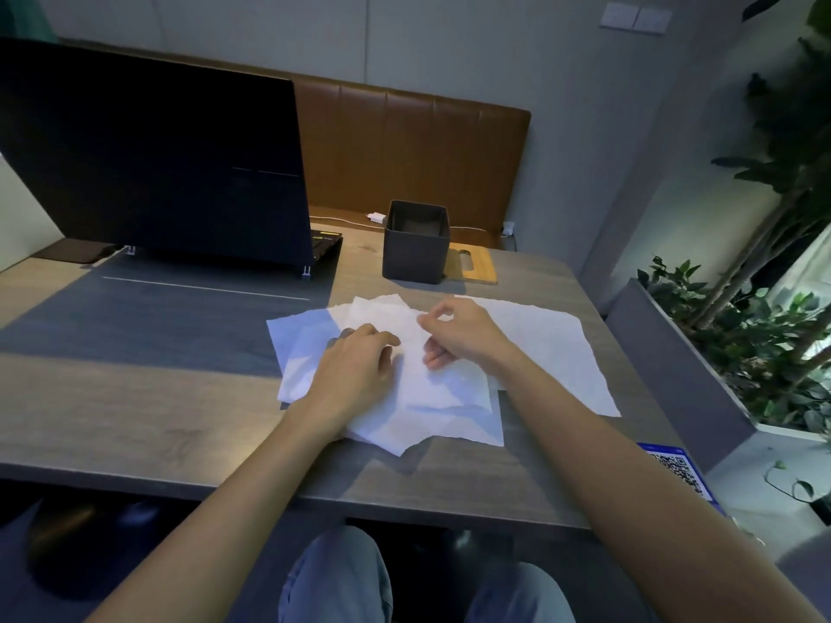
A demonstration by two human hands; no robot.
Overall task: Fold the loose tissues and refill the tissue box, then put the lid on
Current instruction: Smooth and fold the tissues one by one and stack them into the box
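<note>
Frame centre: left hand (355,370) flat, open on loose tissues (449,388); right hand (454,335) pinches one tissue edge. Behind, lidless tissue box (416,254), contents indiscernible.

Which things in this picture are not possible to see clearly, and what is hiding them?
All in the head view:
- Tissue box: its floor is dark; whether tissues lie inside cannot be told.
- Wooden lid: the box hides its left part.
- Tissues: the left hand and right hand cover the middle sheets; their number is unclear.
- QR sticker: too small to read.
- Laptop: its screen faces away.
</note>
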